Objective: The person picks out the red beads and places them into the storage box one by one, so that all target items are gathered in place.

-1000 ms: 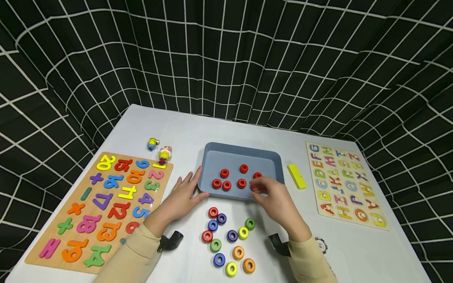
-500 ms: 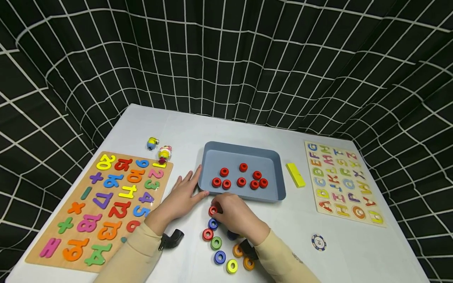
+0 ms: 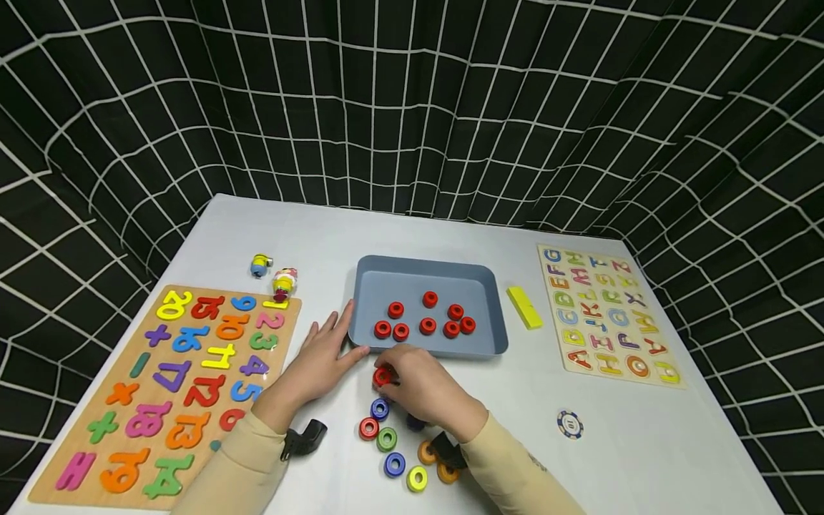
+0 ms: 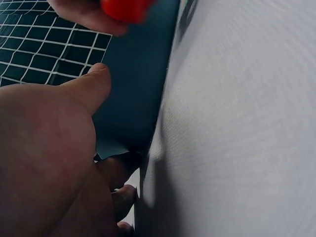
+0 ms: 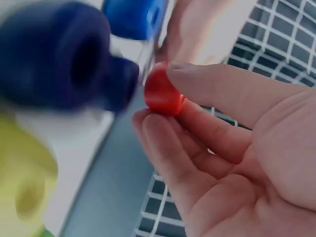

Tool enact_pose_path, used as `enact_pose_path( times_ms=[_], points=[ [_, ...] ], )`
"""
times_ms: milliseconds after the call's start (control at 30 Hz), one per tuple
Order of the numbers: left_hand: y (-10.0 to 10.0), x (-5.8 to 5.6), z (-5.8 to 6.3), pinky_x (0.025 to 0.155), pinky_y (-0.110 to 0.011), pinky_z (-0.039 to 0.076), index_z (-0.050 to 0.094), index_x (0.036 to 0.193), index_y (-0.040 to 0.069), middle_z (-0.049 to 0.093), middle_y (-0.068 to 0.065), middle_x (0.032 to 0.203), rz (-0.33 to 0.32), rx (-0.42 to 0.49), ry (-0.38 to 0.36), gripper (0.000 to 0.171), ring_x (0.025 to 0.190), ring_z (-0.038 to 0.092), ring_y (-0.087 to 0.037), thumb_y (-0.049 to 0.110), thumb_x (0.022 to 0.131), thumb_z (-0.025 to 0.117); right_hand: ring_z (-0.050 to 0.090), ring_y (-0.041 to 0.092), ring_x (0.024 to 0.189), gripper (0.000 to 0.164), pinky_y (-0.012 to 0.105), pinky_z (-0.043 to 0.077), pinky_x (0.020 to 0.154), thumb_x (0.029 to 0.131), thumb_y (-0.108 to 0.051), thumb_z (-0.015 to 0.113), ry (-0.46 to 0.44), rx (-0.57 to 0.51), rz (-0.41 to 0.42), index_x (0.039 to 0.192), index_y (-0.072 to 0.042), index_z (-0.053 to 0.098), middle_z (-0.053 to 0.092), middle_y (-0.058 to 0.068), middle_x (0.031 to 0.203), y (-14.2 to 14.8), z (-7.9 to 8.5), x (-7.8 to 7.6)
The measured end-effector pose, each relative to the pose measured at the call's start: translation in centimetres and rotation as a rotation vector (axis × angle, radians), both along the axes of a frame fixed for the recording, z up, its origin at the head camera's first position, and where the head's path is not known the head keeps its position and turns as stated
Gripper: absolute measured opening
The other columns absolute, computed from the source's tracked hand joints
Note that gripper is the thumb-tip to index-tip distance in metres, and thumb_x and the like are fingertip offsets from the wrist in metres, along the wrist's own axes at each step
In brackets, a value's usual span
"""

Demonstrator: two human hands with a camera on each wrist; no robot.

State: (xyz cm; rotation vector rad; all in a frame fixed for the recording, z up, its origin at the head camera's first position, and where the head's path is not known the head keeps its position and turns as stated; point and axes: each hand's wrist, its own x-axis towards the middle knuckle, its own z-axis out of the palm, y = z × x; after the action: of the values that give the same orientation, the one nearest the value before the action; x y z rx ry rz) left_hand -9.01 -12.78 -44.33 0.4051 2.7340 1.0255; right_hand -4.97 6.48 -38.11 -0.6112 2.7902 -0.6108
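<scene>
Between thumb and fingertips, my right hand [image 3: 421, 383] pinches a red ring-shaped bead [image 5: 162, 91], just in front of the tray. The right wrist view shows this grip up close. My left hand [image 3: 318, 365] touches the front left corner of the blue-grey tray [image 3: 412, 275], its fingers extended along the side and its thumb at the front edge. Several red beads [image 3: 428, 326] lie in the tray. Below my right hand are loose beads: a blue one [image 3: 380, 409], a red one [image 3: 369, 429], a green one [image 3: 387, 439] and others, some hidden by the hand and wrist.
A wooden number board [image 3: 193, 343] lies at left, with two small toy figures [image 3: 284, 284] behind it. A yellow block [image 3: 524, 307], an alphabet board [image 3: 608, 318] and a poker chip [image 3: 570, 424] are at right. A dark gridded curtain [image 3: 399, 107] hangs behind the table.
My right hand has left the tray's right side, where a red bead now lies, and moved left to pinch another red bead. My left hand stays at the tray; the head view has shifted slightly.
</scene>
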Motion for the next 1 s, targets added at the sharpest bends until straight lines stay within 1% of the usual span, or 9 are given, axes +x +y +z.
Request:
enact_pose_path(
  times_ms=[100, 200, 300, 400, 533, 633, 733, 867, 1000],
  points=[
    [-0.1, 0.0, 0.0, 0.122, -0.056, 0.002, 0.004, 0.157, 0.02, 0.024, -0.013, 0.159, 0.012, -0.002, 0.003, 0.085, 0.149, 0.015, -0.034, 0.049, 0.095, 0.054, 0.061, 0.011, 0.085, 0.027, 0.023, 0.054, 0.075, 0.083, -0.015, 0.075, 0.033, -0.057, -0.036, 0.109, -0.011, 0.07, 0.067, -0.002, 0.098, 1.2, 0.7, -0.2],
    [-0.3, 0.0, 0.0, 0.122, -0.056, 0.002, 0.004, 0.157, 0.02, 0.023, -0.014, 0.159, 0.026, -0.003, -0.001, 0.085, 0.149, 0.015, -0.035, 0.048, 0.095, 0.054, 0.064, 0.013, 0.088, 0.029, 0.027, 0.056, 0.077, 0.082, -0.013, 0.076, 0.079, -0.14, -0.108, 0.11, -0.011, 0.07, 0.067, -0.001, 0.1, 2.9, 1.3, -0.8],
    [-0.3, 0.0, -0.1, 0.122, -0.056, 0.001, 0.002, 0.156, 0.021, 0.022, -0.013, 0.16, 0.027, -0.006, -0.014, 0.085, 0.15, 0.014, -0.034, 0.05, 0.095, 0.054, 0.066, 0.015, 0.089, 0.031, 0.032, 0.056, 0.078, 0.081, -0.013, 0.077, 0.155, -0.225, -0.203, 0.112, -0.011, 0.07, 0.068, 0.0, 0.101, 4.8, 1.6, -1.9],
    [-0.3, 0.0, -0.2, 0.122, -0.055, 0.0, 0.0, 0.156, 0.022, 0.021, -0.012, 0.16, 0.02, -0.007, -0.024, 0.086, 0.15, 0.013, -0.033, 0.052, 0.094, 0.052, 0.067, 0.018, 0.09, 0.034, 0.035, 0.057, 0.079, 0.082, -0.014, 0.076, 0.207, -0.279, -0.296, 0.115, -0.01, 0.069, 0.069, 0.003, 0.102, 6.6, 1.8, -3.6],
    [-0.2, -0.1, -0.3, 0.122, -0.055, 0.0, 0.0, 0.156, 0.023, 0.021, -0.011, 0.16, 0.015, -0.008, -0.028, 0.087, 0.15, 0.013, -0.032, 0.055, 0.094, 0.051, 0.067, 0.021, 0.093, 0.036, 0.037, 0.057, 0.08, 0.085, -0.017, 0.074, 0.187, -0.233, -0.381, 0.119, -0.008, 0.067, 0.069, 0.007, 0.106, 8.4, 1.8, -6.2],
    [-0.1, -0.1, -0.4, 0.122, -0.054, 0.0, 0.0, 0.156, 0.023, 0.02, -0.011, 0.161, 0.014, -0.01, -0.027, 0.087, 0.15, 0.013, -0.032, 0.056, 0.093, 0.05, 0.066, 0.022, 0.095, 0.037, 0.038, 0.056, 0.084, 0.087, -0.02, 0.071, 0.146, -0.166, -0.412, 0.121, -0.007, 0.065, 0.069, 0.009, 0.108, 9.2, 1.4, -7.9],
    [0.0, -0.1, -0.3, 0.122, -0.054, 0.0, 0.0, 0.156, 0.024, 0.021, -0.011, 0.16, 0.01, -0.012, -0.026, 0.087, 0.15, 0.013, -0.032, 0.055, 0.094, 0.051, 0.065, 0.023, 0.096, 0.037, 0.039, 0.055, 0.087, 0.088, -0.02, 0.07, 0.122, -0.136, -0.438, 0.122, -0.007, 0.065, 0.069, 0.01, 0.109, 9.6, 0.9, -9.1],
    [0.2, 0.0, -0.1, 0.122, -0.054, 0.0, 0.0, 0.156, 0.023, 0.021, -0.011, 0.16, 0.005, -0.014, -0.027, 0.086, 0.15, 0.013, -0.032, 0.054, 0.094, 0.051, 0.063, 0.023, 0.094, 0.037, 0.038, 0.055, 0.085, 0.088, -0.02, 0.069, 0.133, -0.116, -0.439, 0.122, -0.007, 0.066, 0.07, 0.01, 0.108, 9.6, 0.2, -10.4],
    [0.2, 0.0, -0.1, 0.122, -0.054, 0.0, 0.0, 0.156, 0.024, 0.022, -0.011, 0.16, 0.008, -0.013, -0.025, 0.086, 0.15, 0.013, -0.032, 0.053, 0.094, 0.052, 0.061, 0.024, 0.091, 0.035, 0.038, 0.054, 0.083, 0.088, -0.018, 0.069, 0.158, -0.076, -0.403, 0.119, -0.005, 0.067, 0.07, 0.011, 0.105, 9.5, -0.3, -11.6]
  ],
)
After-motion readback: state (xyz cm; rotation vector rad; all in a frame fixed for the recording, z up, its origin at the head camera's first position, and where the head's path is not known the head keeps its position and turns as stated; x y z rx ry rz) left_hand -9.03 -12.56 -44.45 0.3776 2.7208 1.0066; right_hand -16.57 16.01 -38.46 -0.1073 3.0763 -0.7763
